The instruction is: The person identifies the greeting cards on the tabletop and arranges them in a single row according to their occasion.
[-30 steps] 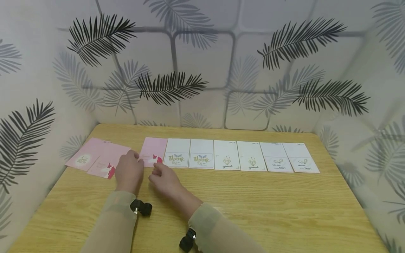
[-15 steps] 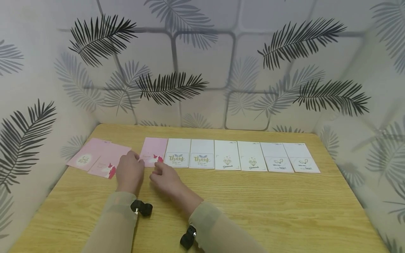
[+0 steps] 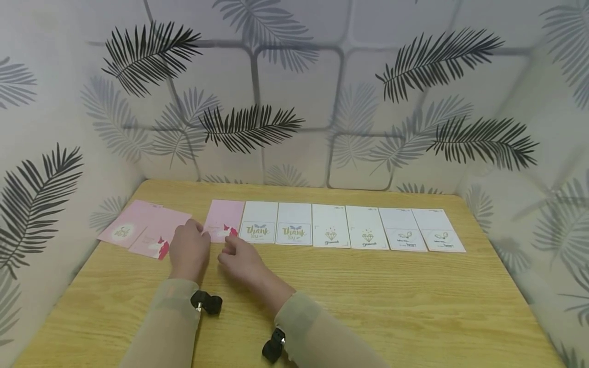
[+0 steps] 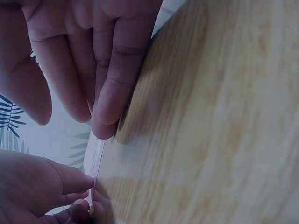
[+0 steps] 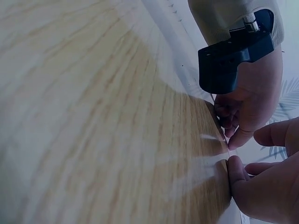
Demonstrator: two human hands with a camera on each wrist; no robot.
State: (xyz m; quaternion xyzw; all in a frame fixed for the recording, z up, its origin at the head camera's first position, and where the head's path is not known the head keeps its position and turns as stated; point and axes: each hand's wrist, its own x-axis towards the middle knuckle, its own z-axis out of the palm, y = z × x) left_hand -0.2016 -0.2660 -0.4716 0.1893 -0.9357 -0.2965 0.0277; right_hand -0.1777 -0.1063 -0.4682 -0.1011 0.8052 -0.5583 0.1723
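Observation:
A pink card [image 3: 224, 214] with a red butterfly-and-flower corner lies flat at the left end of a row. My left hand [image 3: 188, 250] rests by its left side, fingertips right at its lower left edge. From the right, my right hand [image 3: 244, 261] touches its lower right corner. In the left wrist view, the left fingers [image 4: 117, 79] are nearly straight and together, and the card shows only as a thin strip beyond them. The right wrist view has a right fingertip [image 5: 236, 170] at the card's edge, another finger raised.
Right of the pink card stand pairs of white cards: "Thank you" cards [image 3: 259, 212], diamond cards [image 3: 327, 217] and "heart" cards [image 3: 397, 220]. Two more pink cards [image 3: 123, 225] overlap at the table's left edge. A leaf-patterned wall [image 3: 294, 92] closes off the back of the wooden table [image 3: 391, 301].

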